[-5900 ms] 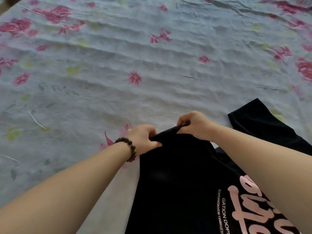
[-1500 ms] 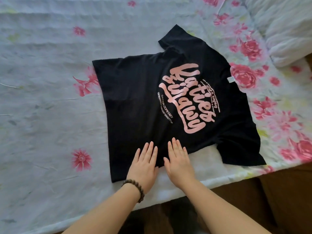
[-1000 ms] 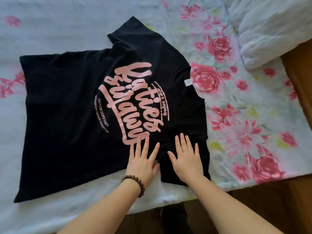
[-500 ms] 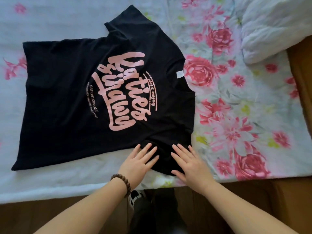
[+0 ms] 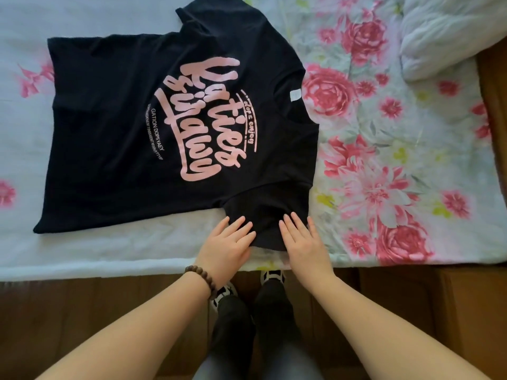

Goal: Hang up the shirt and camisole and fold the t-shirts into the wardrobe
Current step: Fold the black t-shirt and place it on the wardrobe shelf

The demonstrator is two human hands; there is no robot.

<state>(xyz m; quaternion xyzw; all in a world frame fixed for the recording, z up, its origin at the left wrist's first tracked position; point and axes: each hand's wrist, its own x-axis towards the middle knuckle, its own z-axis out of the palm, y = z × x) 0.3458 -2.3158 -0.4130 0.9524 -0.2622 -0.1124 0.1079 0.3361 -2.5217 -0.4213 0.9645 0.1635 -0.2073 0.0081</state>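
Note:
A black t-shirt (image 5: 115, 138) with pink lettering lies flat on the bed, print up, collar to the right and hem to the left. Its near sleeve points toward me at the bed's front edge. My left hand (image 5: 227, 245), with a bead bracelet at the wrist, rests flat with straight fingers on the left side of that sleeve. My right hand (image 5: 304, 242) lies flat on the sleeve's right side, fingers spread. Neither hand grips the cloth.
The bed sheet (image 5: 384, 160) is pale with pink flowers. A white quilt (image 5: 444, 31) is bunched at the top right. The bed's front edge (image 5: 109, 270) runs across the frame, with wooden floor (image 5: 82, 325) and my legs and shoes below it.
Both flat hands have slid from the shirt's body to the right and toward me, onto the near sleeve. The shirt stays spread on the bed.

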